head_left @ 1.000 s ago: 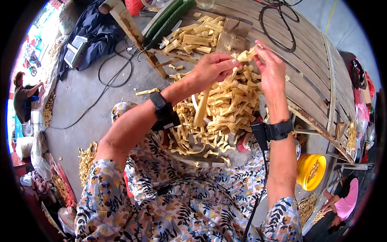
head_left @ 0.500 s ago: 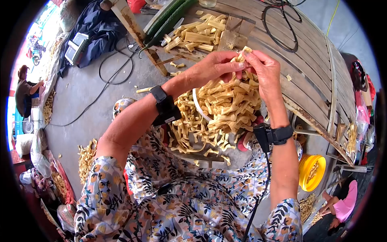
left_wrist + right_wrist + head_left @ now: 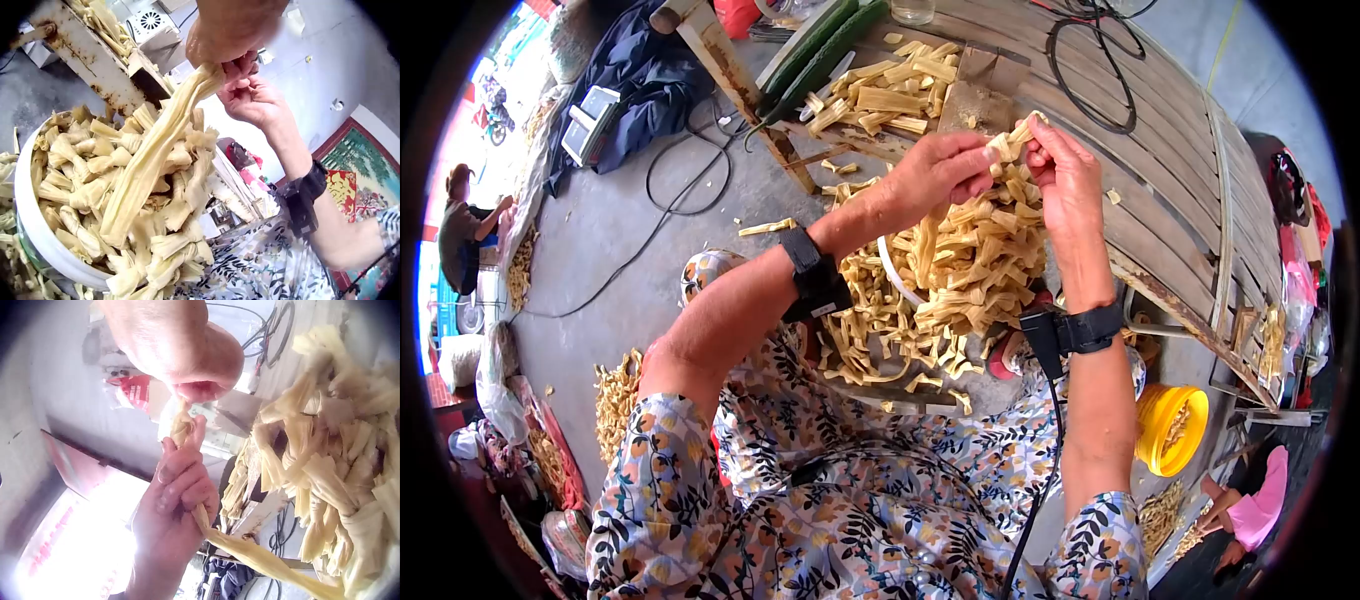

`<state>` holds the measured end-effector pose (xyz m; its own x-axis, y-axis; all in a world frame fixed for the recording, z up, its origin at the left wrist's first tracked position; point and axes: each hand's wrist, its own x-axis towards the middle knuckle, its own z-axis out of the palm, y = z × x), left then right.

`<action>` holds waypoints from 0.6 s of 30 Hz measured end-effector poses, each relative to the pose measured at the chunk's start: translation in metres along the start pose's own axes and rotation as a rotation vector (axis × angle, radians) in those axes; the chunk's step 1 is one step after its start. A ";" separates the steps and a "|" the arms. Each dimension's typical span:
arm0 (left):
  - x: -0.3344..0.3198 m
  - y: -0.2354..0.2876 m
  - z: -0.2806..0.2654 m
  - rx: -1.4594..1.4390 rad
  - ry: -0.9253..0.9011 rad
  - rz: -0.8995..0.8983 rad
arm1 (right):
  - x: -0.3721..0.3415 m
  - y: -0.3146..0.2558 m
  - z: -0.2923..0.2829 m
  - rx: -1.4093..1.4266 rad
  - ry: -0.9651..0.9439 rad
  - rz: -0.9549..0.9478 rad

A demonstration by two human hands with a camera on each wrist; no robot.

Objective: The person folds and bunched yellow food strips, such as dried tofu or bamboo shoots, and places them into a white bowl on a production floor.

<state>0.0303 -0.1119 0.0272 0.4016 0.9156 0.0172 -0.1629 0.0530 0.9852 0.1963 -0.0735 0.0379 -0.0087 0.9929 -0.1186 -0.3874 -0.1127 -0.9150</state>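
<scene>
A pale yellow strip (image 3: 153, 153) hangs from my left hand (image 3: 940, 175) over a heap of knotted strips (image 3: 985, 260) in a white-rimmed bucket (image 3: 28, 206). The left fingers curl round the strip below a twisted knot (image 3: 182, 428). My right hand (image 3: 1068, 180) pinches the short end of the same strip, to the right of the knot. Both hands are raised above the heap, a little apart. In the right wrist view the left hand (image 3: 175, 506) holds the strip, whose long tail runs down to the right.
Loose strips (image 3: 890, 95) lie on the slatted wooden table (image 3: 1140, 170), near green cucumbers (image 3: 810, 60) and a black cable (image 3: 1055, 60). Knotted pieces lie on the floor around the bucket. A yellow bucket (image 3: 1170, 430) stands at right; two people are at the edges.
The hands came together at the knot, then moved slightly apart. The strip's knot is now visible between them, with the long tail hanging beneath the left hand.
</scene>
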 end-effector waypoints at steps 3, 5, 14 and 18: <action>0.000 -0.002 0.002 0.046 -0.025 -0.014 | 0.003 -0.004 -0.007 0.084 -0.002 -0.015; -0.004 0.009 0.004 0.092 -0.050 -0.048 | 0.003 -0.004 -0.009 0.116 -0.004 -0.037; -0.003 0.002 -0.012 -0.184 -0.151 -0.156 | -0.010 0.000 -0.003 -0.393 -0.321 0.062; 0.001 -0.010 -0.024 -0.397 -0.273 -0.182 | -0.008 0.003 -0.004 -0.283 -0.315 0.040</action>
<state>0.0105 -0.1020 0.0132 0.6675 0.7427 -0.0528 -0.3768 0.3980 0.8364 0.1985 -0.0817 0.0348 -0.3171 0.9456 -0.0728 -0.1133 -0.1140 -0.9870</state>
